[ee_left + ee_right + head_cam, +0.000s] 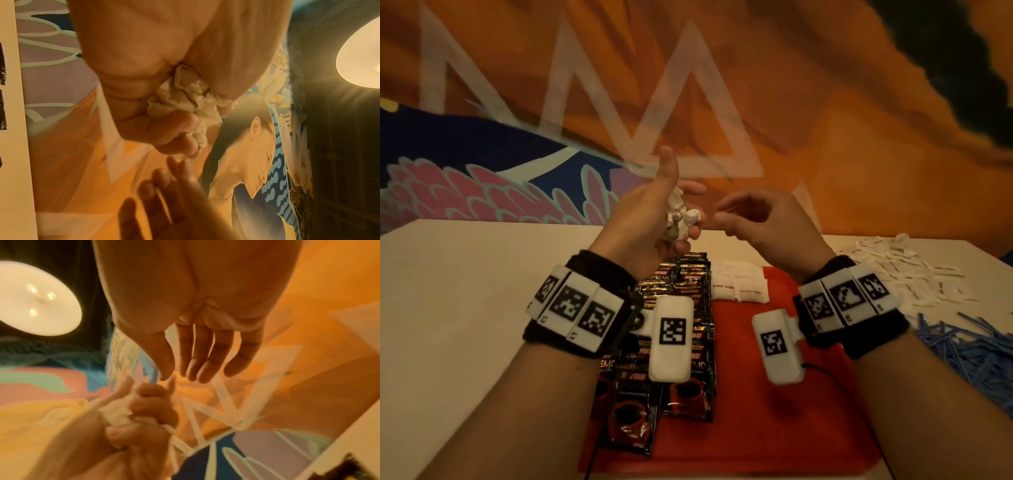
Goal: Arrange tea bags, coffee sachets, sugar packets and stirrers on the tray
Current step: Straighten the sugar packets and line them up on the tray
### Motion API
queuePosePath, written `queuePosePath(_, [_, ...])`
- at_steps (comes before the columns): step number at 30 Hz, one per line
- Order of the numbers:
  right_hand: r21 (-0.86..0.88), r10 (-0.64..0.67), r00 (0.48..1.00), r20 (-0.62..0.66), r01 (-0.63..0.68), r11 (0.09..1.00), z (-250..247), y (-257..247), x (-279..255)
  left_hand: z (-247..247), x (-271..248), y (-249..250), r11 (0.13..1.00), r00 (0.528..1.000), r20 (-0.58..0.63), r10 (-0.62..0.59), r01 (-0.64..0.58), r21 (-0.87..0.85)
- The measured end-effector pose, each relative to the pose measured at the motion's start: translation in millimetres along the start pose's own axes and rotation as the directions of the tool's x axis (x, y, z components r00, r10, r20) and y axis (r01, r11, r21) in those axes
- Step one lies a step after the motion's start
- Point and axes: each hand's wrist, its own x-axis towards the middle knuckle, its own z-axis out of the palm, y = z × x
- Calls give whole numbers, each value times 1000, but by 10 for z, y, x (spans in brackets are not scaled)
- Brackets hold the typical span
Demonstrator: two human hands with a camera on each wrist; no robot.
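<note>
Both forearms, each with a black wristband (578, 305) carrying white marker blocks, are seen nearest in the head view, raised above the table (465, 308). A crumpled bunch of white sugar packets (681, 216) is gripped in the left hand (650, 219); its fingers are curled round the bunch and the thumb is pointed upward. From the left wrist view the same bunch (185, 95) is seen pressed between palm and curled fingers. The right hand (760, 219) is held just beside the left one, nothing is held in it, and its fingers (203, 360) are loosely bent and a little apart, with the tips near the packets.

Under the hands a red tray (756, 428) is laid on the table. On its left part, black coffee sachets (674, 342) are laid in overlapping rows, from the far edge to the near edge. Beside them, at the far end of the tray, some white packets marked "brown sugar" (739, 286) are placed together. To the right of the tray, on the bare table, a loose heap of white packets (904, 270) is seen, and nearer to the camera a heap of blue stirrers (962, 346). Behind the table a painted wall (825, 102) in orange, blue and pink is seen.
</note>
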Motion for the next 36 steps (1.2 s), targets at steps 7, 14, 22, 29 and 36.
queuePosePath(7, [132,-60,996,60,52,990,138,-186,-113,4,0,-42,999,998,55,4,-6,52])
queuePosePath(14, [195,-30,994,-110,51,979,138,-157,-70,-79,38,-85,998,997,82,5,-11,66])
queuePosePath(22, [252,41,951,-307,40,967,30,-168,-76,-5,2,-104,926,981,76,181,-196,323])
queuePosePath(29, [390,100,967,-234,-1,921,46,-231,-115,47,36,-128,913,939,-61,338,-312,263])
queuePosePath(36, [693,254,952,-172,-67,718,9,-239,-96,36,51,-109,946,949,-55,310,-303,112])
